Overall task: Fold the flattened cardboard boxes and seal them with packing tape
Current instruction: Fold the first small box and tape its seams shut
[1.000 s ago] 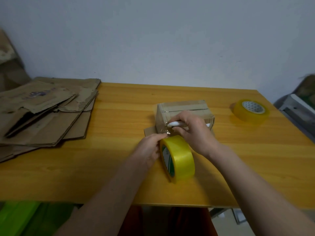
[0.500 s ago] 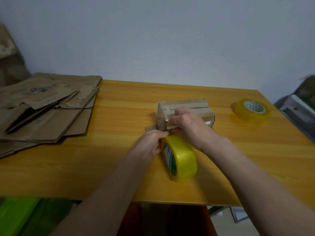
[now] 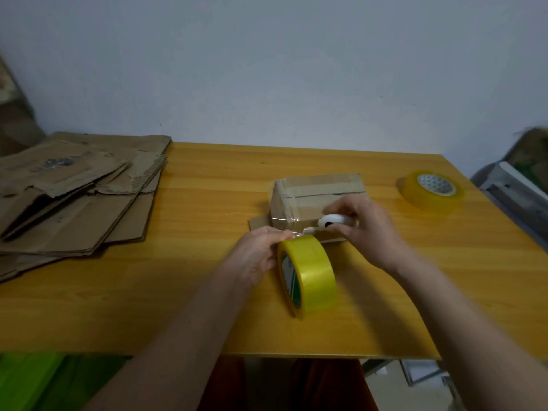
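Your right hand point(image 3: 366, 229) has slid rightward along the folded box point(image 3: 318, 200) at mid-desk point(image 3: 189, 292), its grip clamped on a white cutter point(image 3: 336, 221); your left hand point(image 3: 258, 256) pinches the upright tape roll point(image 3: 308, 275).

Two rolls of yellow tape: one point(image 3: 308, 274) standing on edge by the hands, one point(image 3: 431, 189) lying flat at the far right; one folded box point(image 3: 314, 194); one small white cutter point(image 3: 336, 221); one pile of flattened cardboard point(image 3: 74, 191), its sheets too overlapped to count; one table point(image 3: 148, 307); two hands, left point(image 3: 256, 256) and right point(image 3: 364, 226).
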The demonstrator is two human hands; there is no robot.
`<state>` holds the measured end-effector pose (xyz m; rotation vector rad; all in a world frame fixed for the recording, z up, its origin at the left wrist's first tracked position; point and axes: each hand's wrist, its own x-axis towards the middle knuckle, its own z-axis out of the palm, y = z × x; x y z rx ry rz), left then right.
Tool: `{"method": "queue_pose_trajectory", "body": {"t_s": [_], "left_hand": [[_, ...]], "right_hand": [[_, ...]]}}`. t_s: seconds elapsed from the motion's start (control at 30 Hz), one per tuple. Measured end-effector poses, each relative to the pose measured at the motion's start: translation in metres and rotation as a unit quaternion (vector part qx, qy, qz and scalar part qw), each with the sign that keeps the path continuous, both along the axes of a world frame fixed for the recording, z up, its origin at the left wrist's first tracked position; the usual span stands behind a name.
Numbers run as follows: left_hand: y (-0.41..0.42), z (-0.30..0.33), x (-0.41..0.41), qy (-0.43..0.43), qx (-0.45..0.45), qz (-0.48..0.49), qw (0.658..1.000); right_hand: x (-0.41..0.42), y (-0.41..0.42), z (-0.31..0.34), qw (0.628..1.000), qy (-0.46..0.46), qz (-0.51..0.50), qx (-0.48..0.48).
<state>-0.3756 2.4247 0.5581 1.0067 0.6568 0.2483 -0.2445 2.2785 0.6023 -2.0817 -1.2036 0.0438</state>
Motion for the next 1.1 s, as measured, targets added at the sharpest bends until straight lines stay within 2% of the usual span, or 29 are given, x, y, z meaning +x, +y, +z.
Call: {"method": "queue_pose_trajectory", "body": {"t_s": [0.07, 0.27, 0.4, 0.47, 0.53, 0.57, 0.6, 0.67, 0.73, 0.77, 0.87, 0.93, 1.1], "left_hand": [[0.000, 0.000, 0.000, -0.003, -0.001, 0.003, 1.000], [0.000, -0.003, 0.000, -0.002, 0.007, 0.006, 1.000], [-0.001, -0.003, -0.001, -0.006, 0.002, 0.014, 1.000], [-0.001, -0.003, -0.001, -0.008, 0.002, 0.015, 1.000], [0.000, -0.003, -0.001, -0.007, 0.004, 0.014, 1.000], [0.000, -0.002, -0.001, -0.006, 0.004, 0.014, 1.000], [0.001, -0.002, -0.002, -0.004, 0.004, 0.015, 1.000], [0.001, -0.002, -0.002, -0.003, 0.006, 0.013, 1.000], [0.000, -0.001, -0.001, -0.005, 0.007, 0.012, 1.000], [0.001, 0.000, -0.002, -0.005, 0.006, 0.011, 1.000], [0.002, 0.000, -0.003, -0.004, 0.005, -0.002, 1.000], [0.003, 0.001, -0.006, -0.005, 0.013, -0.012, 1.000], [0.008, 0.003, -0.014, -0.021, 0.028, -0.047, 0.998]], "right_hand": [[0.002, -0.008, -0.007, 1.000, 0.017, -0.013, 0.015], [-0.001, -0.016, -0.005, 0.997, -0.016, -0.048, 0.066], [0.003, -0.022, -0.028, 0.989, 0.110, -0.035, -0.093], [0.004, -0.025, -0.042, 0.976, 0.136, -0.044, -0.163], [0.006, -0.025, -0.047, 0.973, 0.089, -0.068, -0.202], [0.005, -0.022, -0.046, 0.975, 0.036, -0.078, -0.205], [0.004, -0.018, -0.043, 0.980, -0.024, -0.083, -0.180], [-0.004, -0.006, -0.027, 0.987, -0.127, -0.081, -0.061], [-0.014, 0.011, -0.008, 0.983, -0.176, -0.032, 0.031], [-0.016, 0.022, -0.003, 0.982, -0.186, 0.006, 0.041], [-0.009, 0.053, -0.003, 0.985, -0.130, 0.107, -0.047], [0.000, 0.064, -0.008, 0.985, -0.086, 0.120, -0.096], [0.012, 0.067, -0.007, 0.990, -0.021, 0.118, -0.080]]}}
